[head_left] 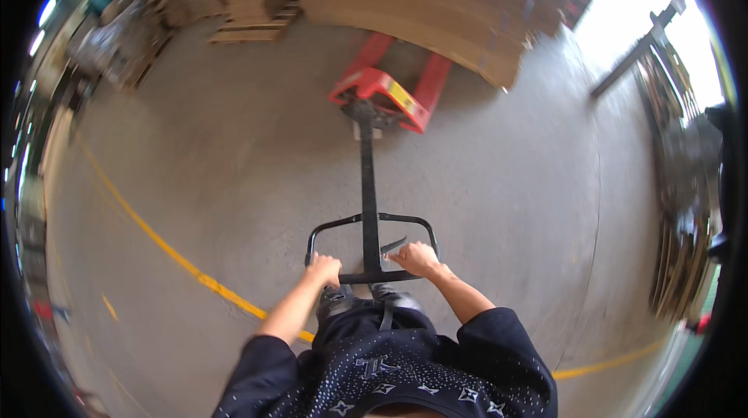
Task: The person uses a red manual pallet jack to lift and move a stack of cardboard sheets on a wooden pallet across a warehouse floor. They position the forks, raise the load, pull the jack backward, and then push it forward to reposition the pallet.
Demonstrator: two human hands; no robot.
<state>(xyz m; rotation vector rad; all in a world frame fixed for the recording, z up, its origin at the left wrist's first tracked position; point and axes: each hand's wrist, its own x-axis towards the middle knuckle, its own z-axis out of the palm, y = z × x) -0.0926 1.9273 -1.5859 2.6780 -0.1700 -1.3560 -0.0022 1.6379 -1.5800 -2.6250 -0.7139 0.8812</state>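
A red pallet jack [382,87] stands ahead of me, its long black handle [368,176] running back toward my body. My left hand [323,269] is closed around the left corner of the looped handle grip. On the other side, my right hand [417,259] grips the right part of the same loop, its thumb side beside a small black lever [395,245]. The far ends of the red forks reach under the edge of a big cardboard stack [413,5].
Wrapped goods [125,44] and cartons on a wooden pallet [253,28] stand at the far left. Flat boards [674,262] lean along the right side, near a dark post [639,52]. A yellow line [179,258] crosses the grey concrete floor [506,184].
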